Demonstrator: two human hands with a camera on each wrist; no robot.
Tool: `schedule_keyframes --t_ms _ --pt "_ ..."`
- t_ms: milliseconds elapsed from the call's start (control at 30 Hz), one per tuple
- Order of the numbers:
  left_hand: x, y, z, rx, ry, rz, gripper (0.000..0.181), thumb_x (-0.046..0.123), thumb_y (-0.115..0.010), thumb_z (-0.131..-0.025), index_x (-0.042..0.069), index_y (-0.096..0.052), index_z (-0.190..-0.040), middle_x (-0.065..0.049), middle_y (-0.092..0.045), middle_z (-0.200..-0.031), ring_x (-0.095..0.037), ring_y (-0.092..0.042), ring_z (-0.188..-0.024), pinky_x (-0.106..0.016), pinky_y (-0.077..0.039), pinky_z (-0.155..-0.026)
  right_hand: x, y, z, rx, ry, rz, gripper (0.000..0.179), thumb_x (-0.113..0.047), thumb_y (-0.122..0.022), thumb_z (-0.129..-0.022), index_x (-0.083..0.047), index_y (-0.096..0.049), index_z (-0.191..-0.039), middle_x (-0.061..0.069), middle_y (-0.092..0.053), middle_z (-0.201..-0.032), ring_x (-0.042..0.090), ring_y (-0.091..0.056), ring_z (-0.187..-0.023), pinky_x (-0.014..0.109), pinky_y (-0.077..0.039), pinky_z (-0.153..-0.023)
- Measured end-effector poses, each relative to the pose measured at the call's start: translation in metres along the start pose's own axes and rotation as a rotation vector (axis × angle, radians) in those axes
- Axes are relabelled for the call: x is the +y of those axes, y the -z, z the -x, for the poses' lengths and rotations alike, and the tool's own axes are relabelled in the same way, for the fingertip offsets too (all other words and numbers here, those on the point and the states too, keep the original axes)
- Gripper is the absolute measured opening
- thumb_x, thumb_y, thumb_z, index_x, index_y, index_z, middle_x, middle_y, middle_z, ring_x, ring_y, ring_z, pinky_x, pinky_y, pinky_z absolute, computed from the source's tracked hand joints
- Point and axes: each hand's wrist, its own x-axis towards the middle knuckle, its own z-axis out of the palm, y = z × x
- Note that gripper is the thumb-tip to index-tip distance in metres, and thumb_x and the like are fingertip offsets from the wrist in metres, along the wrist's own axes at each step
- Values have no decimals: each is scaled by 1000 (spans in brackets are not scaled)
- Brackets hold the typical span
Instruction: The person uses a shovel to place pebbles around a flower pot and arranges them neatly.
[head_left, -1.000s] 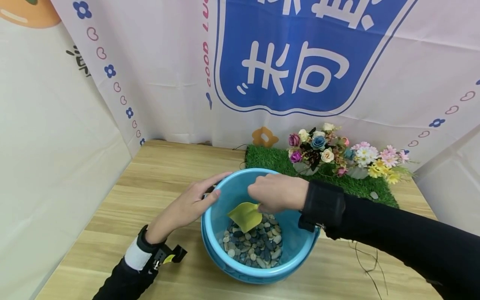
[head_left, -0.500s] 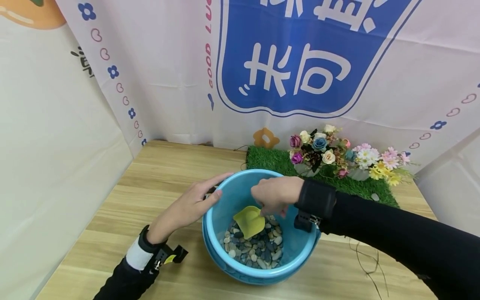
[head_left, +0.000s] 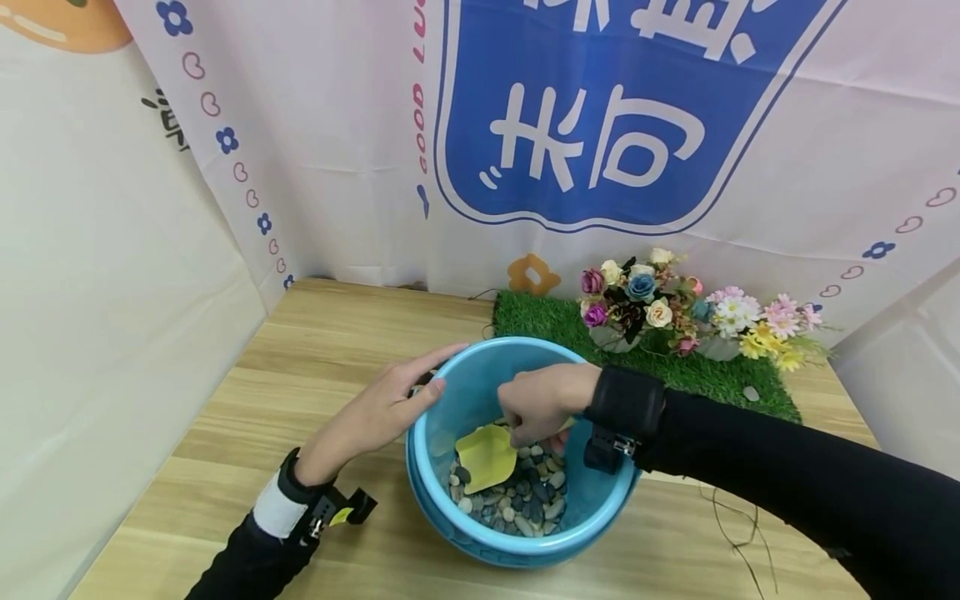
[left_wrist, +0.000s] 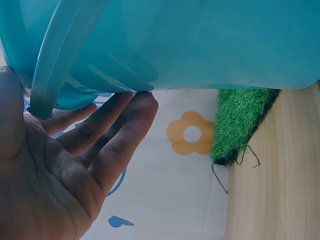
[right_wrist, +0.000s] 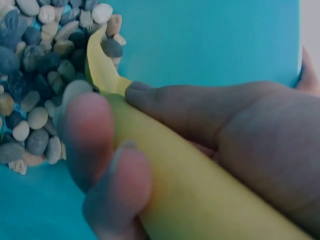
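A light blue bucket (head_left: 588, 496) holds smooth grey, black and cream pebbles (head_left: 531, 500) on its bottom. My right hand (head_left: 542, 403) reaches inside and grips the handle of a small yellow shovel (head_left: 486, 457), whose blade lies low over the pebbles on the left. In the right wrist view, the thumb runs along the thick yellow handle (right_wrist: 170, 165) and the fingers curl round it. My left hand (head_left: 378, 410) rests at the left rim, thumb on the edge. Seen from the left wrist, its extended fingers (left_wrist: 125, 135) touch the outer wall beside the bucket's carrying handle (left_wrist: 65, 50).
The bucket stands on a wooden table (head_left: 330, 333). Behind it, an artificial grass mat (head_left: 536, 317) bears potted flowers (head_left: 637, 292) and a loose pebble (head_left: 751, 393). Thin cord (head_left: 738, 543) lies at the right; a printed cloth (head_left: 360, 167) hangs behind.
My right hand has gone lower into the bucket, and the shovel's blade has dropped to the pebbles, swinging left in the last half second. My left hand stays at the rim.
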Motion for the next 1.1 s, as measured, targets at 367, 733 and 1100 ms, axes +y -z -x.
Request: schedule_keyframes --t_ms 367,733,1100 --pt "2 0 -1 -1 -2 7 49 16 -43 -110 10 -37 -158 -17 -49 -149 -30 -70 -104 -33 -62 -71 6 -1 2 -2 62 -26 41 -18 -61 -104 -15 -74 -65 2 -66 -57 14 -64 -50 21 -45 -45" --pt "2 -1 0 0 19 8 49 16 -43 -110 7 -37 -158 -18 -48 -149 -31 -69 -105 -33 -62 -70 7 1 4 -74 153 -78 41 -16 -62 -103 -7 -68 -64 2 -68 -60 23 -69 -59 25 -53 -50" --pt "1 -1 0 2 16 2 49 16 -43 -110 6 -36 -157 -17 -48 -150 -31 -69 -105 -33 -62 -70 8 5 8 -112 198 -90 40 -15 -61 -104 -8 -69 -66 3 -69 -64 25 -70 -63 25 -54 -52"
